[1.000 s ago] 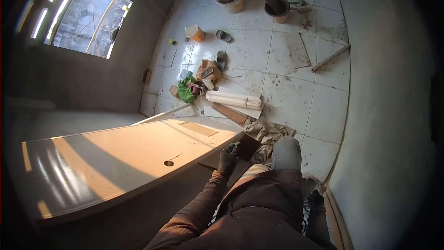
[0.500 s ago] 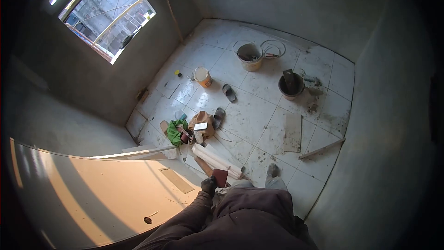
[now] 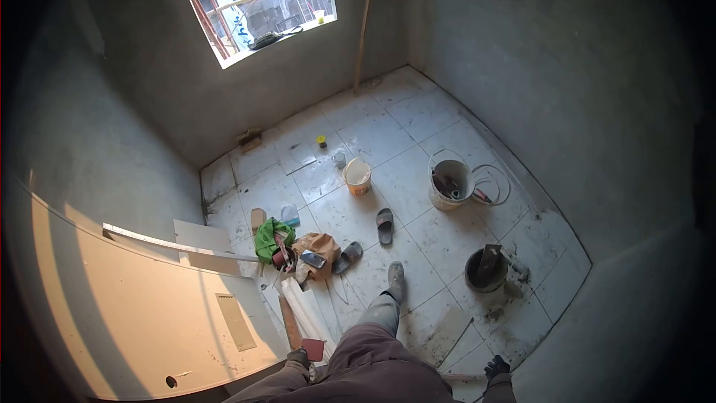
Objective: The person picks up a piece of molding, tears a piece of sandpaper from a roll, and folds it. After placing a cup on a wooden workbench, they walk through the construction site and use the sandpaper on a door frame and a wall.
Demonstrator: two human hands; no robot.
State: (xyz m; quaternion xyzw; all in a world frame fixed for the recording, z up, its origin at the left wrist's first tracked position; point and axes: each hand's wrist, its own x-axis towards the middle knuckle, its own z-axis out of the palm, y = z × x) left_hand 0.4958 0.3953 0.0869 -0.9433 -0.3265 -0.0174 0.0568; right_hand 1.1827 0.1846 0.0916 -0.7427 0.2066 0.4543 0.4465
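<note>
My left hand (image 3: 297,358), in a dark glove, is closed on a flat dark red rectangular piece (image 3: 314,348) at the bottom of the view, beside my thigh. What kind of piece it is I cannot make out. At the lower right, my right hand (image 3: 497,366), also dark-gloved, hangs with its fingers somewhat apart and no object visible in them. Near it a thin strip (image 3: 464,377) lies on the floor, partly hidden by my clothing. My booted foot (image 3: 396,282) stands on the tiles ahead.
Ahead stand a white-orange bucket (image 3: 357,177), a larger bucket with tools (image 3: 450,185) and a dark bucket (image 3: 485,269). Slippers (image 3: 384,226), a brown bag (image 3: 317,246) with a phone, a green cloth (image 3: 270,240) and long white pieces (image 3: 306,312) lie around. A large panel (image 3: 149,306) is left.
The view has turned left, so the window and buckets sit further right and lower. A foot has stepped forward past the slipper. My right hand has come into view; the left still holds the red piece.
</note>
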